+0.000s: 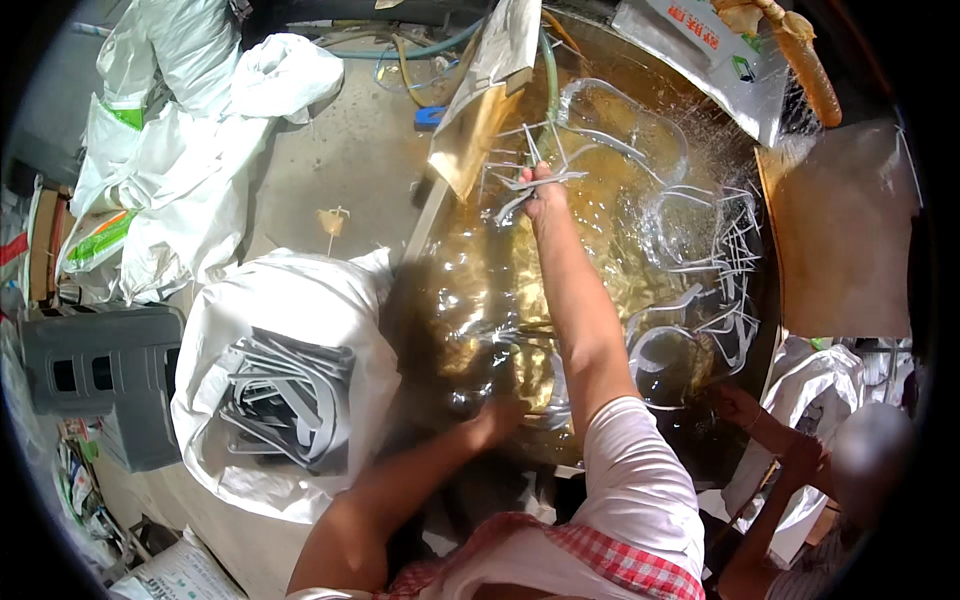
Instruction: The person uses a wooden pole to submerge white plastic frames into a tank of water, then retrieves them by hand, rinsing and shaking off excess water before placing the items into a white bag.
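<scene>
Your right hand (541,192) grips thin grey strips (562,178) over the rippling water (612,225), fingers closed around them and partly covering them. Your left hand (497,420) is shadowed and blurred; I can't tell its finger state. Glare obscures other grey pieces (738,250).

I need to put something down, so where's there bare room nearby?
The grey floor has a bare stretch between the white sacks and the tank's edge, beyond the open bag; a small tan scrap lies on it. It's crowded left of that bag, where the grey crate stands, and along the tank's right side, where grey strips cluster.
</scene>
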`<state>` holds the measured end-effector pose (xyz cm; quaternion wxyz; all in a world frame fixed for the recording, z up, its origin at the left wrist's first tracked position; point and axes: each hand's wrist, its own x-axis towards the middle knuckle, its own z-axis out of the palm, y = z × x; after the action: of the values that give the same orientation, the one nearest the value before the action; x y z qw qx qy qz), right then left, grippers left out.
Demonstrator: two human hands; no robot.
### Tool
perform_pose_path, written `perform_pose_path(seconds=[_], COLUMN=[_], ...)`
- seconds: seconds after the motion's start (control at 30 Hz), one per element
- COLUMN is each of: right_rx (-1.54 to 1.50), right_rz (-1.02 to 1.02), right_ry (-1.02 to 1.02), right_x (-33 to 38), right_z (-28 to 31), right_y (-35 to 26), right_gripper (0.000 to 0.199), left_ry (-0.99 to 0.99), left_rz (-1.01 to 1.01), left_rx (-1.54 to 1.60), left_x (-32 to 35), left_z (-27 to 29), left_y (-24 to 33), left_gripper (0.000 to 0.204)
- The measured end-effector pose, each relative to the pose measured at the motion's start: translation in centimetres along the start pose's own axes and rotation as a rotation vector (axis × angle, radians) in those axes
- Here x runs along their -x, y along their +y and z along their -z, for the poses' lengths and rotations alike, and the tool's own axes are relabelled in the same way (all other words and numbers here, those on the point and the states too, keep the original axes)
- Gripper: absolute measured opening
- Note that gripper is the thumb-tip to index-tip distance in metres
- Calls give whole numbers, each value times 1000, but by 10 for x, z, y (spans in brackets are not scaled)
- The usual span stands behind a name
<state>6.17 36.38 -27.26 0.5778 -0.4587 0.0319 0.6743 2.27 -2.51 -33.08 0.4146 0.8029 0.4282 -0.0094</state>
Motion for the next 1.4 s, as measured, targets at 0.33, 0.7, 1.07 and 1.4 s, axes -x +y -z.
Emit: perform_pose_path(seconds=[0.33, 0.7, 1.07, 1.4], right_rx=[56, 10, 223, 219], right_rz=[78, 211, 409, 491], right_ry=[-155, -138, 125, 113], right_x=[4, 94, 264, 318], right_z=[-18, 71, 95, 178], right_y=[-10, -103, -164, -199], right_gripper=[10, 8, 11, 11], left_ry=[-154, 130, 305, 508], left_rz=[93, 136, 27, 5], left_rx=[21, 137, -44, 979], left_x=[19, 12, 27, 35], left_z=[70, 131, 191, 172], left_y=[32, 87, 202, 207], left_gripper=[28, 51, 52, 43])
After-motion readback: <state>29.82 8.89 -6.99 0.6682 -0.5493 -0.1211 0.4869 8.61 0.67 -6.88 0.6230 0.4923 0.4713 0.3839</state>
